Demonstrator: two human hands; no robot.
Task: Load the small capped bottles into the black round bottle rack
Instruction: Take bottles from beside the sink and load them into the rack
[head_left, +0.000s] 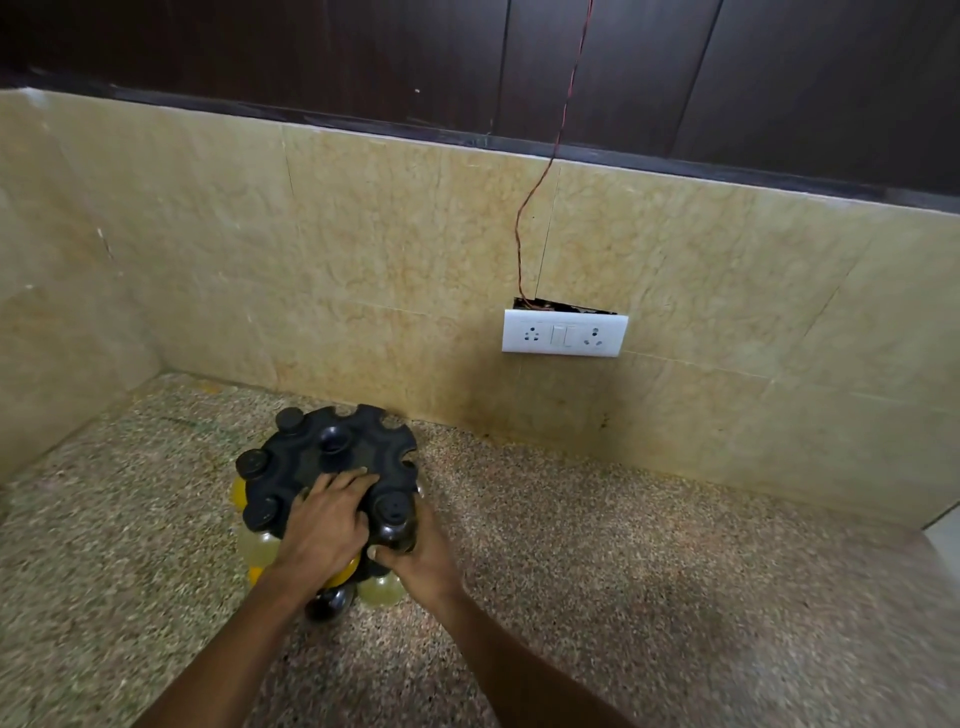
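Observation:
The black round bottle rack (363, 436) stands on the speckled counter near the back wall, with notched slots around its rim. Several small bottles with black caps hang in its left slots, such as one capped bottle (253, 462). My left hand (324, 525) lies flat on the rack's top, fingers spread. My right hand (423, 551) grips a black-capped bottle (392, 512) at the rack's front right slot. Yellowish bottle bodies (260, 545) show under the rack's front edge. A dark cap (328, 605) sits low beneath my left wrist.
The speckled granite counter (649, 597) stretches to the right and front. Beige tiled walls close the back and left. A white socket plate (564, 335) with a thin red wire (524, 218) hangs on the back wall.

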